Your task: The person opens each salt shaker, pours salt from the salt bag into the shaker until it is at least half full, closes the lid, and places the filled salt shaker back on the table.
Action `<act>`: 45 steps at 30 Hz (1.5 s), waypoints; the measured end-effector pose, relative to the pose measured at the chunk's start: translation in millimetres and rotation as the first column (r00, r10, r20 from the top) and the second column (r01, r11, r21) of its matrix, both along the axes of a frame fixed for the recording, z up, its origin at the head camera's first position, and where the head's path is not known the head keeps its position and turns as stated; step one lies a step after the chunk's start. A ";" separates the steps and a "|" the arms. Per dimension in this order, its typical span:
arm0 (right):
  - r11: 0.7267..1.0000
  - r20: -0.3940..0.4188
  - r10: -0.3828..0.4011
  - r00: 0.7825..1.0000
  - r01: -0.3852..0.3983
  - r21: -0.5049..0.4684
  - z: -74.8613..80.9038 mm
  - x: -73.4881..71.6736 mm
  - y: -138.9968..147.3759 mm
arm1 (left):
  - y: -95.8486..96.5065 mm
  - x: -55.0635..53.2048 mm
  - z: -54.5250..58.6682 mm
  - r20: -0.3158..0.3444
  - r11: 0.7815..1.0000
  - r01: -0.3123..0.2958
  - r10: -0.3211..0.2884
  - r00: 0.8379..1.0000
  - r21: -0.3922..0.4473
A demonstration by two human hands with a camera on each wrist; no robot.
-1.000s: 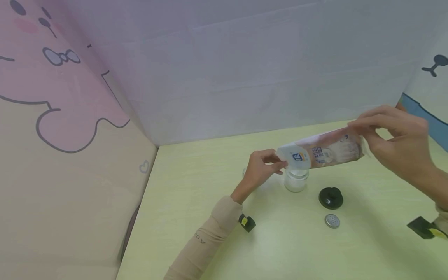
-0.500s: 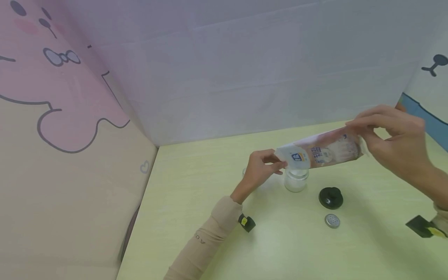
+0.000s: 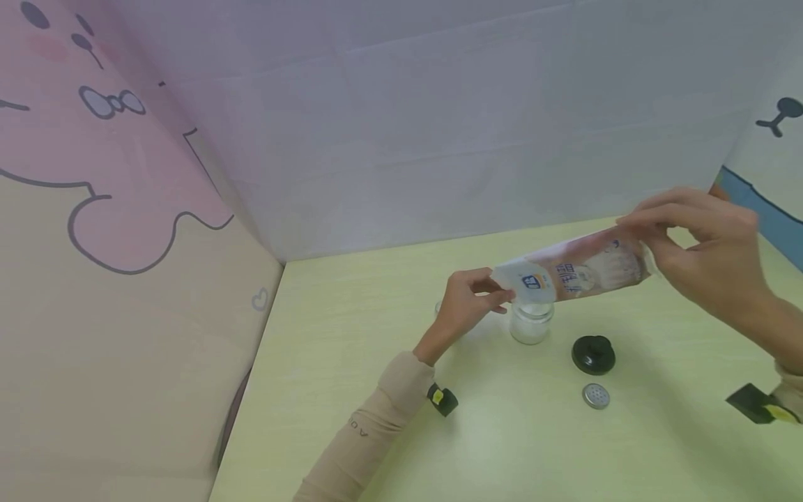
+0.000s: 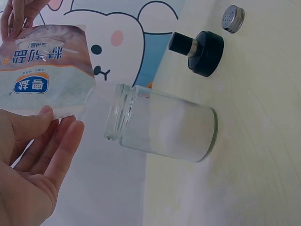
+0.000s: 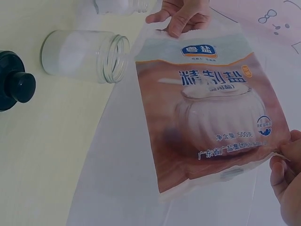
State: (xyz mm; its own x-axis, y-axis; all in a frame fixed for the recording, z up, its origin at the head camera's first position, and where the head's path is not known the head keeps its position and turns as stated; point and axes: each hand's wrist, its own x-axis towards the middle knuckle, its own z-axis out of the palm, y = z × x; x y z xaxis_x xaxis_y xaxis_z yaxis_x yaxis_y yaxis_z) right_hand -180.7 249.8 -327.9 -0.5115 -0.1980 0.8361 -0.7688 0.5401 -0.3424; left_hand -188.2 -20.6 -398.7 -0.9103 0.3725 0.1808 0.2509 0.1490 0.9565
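A printed plastic salt bag (image 3: 571, 273) slants down to the left over the open glass jar (image 3: 530, 329). My left hand (image 3: 465, 301) pinches the lower, open end between thumb and fingers. At the raised end, my right hand (image 3: 715, 254) pinches a corner of the bag. White contents fill the lower part of the jar (image 5: 77, 54) in the right wrist view, and its mouth lies just under the bag's end. In the left wrist view a faint whitish streak runs from the salt bag (image 4: 47, 70) towards the jar's rim; I cannot tell surely whether salt is falling.
A black lid with a knob (image 3: 593, 354) lies right of the jar, with a small perforated metal cap (image 3: 595, 396) in front of it. A second glass jar (image 5: 115, 5) stands beyond the first, mostly behind my left hand in the head view. White sheeting (image 3: 439, 139) walls the back.
My right hand and the bag's raised end have shifted slightly left. The left hand, jar, lid and cap stay in place.
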 end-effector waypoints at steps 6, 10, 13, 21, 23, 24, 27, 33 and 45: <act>1.000 -0.003 -0.008 1.000 0.008 0.007 -0.6 -1.6 0.3 | 0.4 -0.2 -1.0 0.007 1.000 -0.001 0.001 1.000 0.001; 1.000 -0.010 -0.006 1.000 0.006 0.004 -0.9 -2.8 0.6 | 0.8 -0.1 -1.3 0.004 1.000 -0.002 0.002 1.000 -0.001; 1.000 -0.013 -0.004 1.000 0.004 0.004 -0.5 -3.1 0.5 | 0.9 0.1 -1.6 0.006 1.000 -0.002 0.002 1.000 -0.001; 1.000 -0.013 0.007 1.000 -0.007 -0.003 -0.1 -3.7 0.4 | 1.1 -0.5 -2.0 0.002 1.000 -0.002 0.002 1.000 -0.001; 1.000 -0.012 0.011 1.000 -0.011 -0.008 -0.3 -3.6 0.5 | 1.3 -0.5 -2.0 0.005 1.000 -0.003 0.003 1.000 0.002; 1.000 -0.012 0.014 1.000 -0.014 -0.012 -0.3 -3.6 0.5 | 1.5 -0.5 -2.1 0.008 1.000 -0.003 0.003 1.000 0.005; 1.000 -0.011 0.022 1.000 -0.022 -0.020 0.0 -3.4 0.0 | 1.9 -0.2 -2.2 0.018 1.000 -0.010 0.010 1.000 0.006; 0.999 -0.018 0.023 1.000 -0.023 -0.022 1.3 -2.7 -1.0 | 2.7 0.4 -1.8 0.030 1.000 -0.017 0.016 0.999 0.015; 0.999 -0.020 0.023 1.000 -0.024 -0.023 2.8 -2.4 -2.0 | 3.0 1.9 -0.3 0.020 1.000 -0.024 0.024 0.999 -0.006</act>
